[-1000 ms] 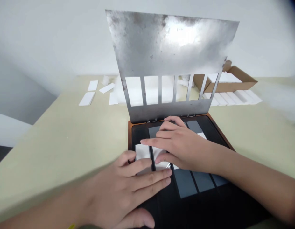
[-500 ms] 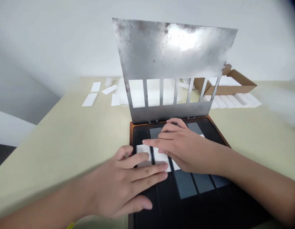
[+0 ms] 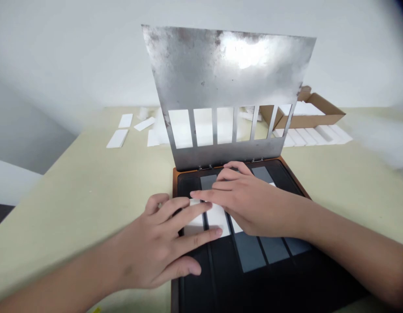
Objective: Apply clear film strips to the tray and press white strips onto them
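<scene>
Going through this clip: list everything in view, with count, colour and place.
Tabletop: one, pale yellow-green, under everything.
Flat rectangular board: one, black with orange-brown rim, front centre of table.
Slotted steel stencil plate: one, mottled grey, raised at board's far edge, six slots.
Rectangular panels: several, grey-blue, on the board.
White rectangular pieces: at least three, white, on the board under the hands.
Open cardboard box: one, brown, far right.
Loose strips: several, white, far left and far right.
Left hand: one, on the white pieces.
Right hand: one, on the white pieces.
</scene>
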`<state>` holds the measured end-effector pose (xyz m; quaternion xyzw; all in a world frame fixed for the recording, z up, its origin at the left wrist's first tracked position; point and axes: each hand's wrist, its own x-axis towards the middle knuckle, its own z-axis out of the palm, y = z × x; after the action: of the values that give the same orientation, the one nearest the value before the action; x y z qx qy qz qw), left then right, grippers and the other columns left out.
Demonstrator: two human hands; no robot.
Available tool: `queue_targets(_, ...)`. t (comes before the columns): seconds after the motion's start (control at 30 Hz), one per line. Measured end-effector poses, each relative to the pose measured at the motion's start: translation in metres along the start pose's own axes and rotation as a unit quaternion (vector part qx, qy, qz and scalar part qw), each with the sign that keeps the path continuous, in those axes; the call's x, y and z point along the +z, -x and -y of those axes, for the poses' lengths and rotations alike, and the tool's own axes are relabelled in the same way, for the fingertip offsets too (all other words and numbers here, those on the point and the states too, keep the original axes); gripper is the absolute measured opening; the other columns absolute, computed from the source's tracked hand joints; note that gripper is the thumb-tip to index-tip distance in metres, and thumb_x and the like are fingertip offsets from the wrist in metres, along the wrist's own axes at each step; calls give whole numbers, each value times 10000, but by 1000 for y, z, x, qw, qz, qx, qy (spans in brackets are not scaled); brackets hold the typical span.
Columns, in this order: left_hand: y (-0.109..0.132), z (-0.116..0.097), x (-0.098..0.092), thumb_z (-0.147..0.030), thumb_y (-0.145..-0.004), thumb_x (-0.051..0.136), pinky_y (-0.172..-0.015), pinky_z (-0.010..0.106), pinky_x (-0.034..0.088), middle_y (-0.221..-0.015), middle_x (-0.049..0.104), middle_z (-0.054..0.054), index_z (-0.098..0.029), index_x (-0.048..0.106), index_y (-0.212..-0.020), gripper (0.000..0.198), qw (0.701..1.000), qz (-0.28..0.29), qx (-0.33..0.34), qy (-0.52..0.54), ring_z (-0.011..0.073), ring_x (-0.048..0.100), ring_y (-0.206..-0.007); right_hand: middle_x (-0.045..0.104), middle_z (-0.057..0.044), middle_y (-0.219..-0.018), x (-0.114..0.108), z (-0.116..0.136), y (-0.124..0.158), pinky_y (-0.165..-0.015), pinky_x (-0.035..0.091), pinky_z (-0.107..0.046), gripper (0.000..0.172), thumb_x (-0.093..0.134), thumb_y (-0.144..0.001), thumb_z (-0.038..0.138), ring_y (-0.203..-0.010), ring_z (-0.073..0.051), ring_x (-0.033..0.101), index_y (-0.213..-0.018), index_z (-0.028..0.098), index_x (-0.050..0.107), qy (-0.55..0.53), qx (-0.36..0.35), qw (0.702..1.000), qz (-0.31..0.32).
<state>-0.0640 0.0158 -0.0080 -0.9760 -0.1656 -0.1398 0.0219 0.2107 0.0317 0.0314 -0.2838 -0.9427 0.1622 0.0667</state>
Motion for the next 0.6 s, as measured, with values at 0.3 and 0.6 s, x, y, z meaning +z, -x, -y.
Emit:
queue_targets(0.3,0,2,0,-552,-1115,319,-872,443,292,-1286,576,113,-320,613,-1465,512,1000,-12,-11,-6,308,513,-1083,726,-56,-1156,3,1,4,-1183,194,-493,749,747,-937,548,-1084,-258,544,-1540,170,512,-42,0,999,-30)
queue_targets(0.6,4,-1,-2,-558,-1120,322,-867,429,309,-1226,668,105,-212,617,-1461,569,999,-41,13,5,287,535,-1038,722,-50,-1151,7,-5,-2,-1138,239,-482,659,699,-1004,462,-1095,-265,536,-1571,208,478,1,-8,1000,-10)
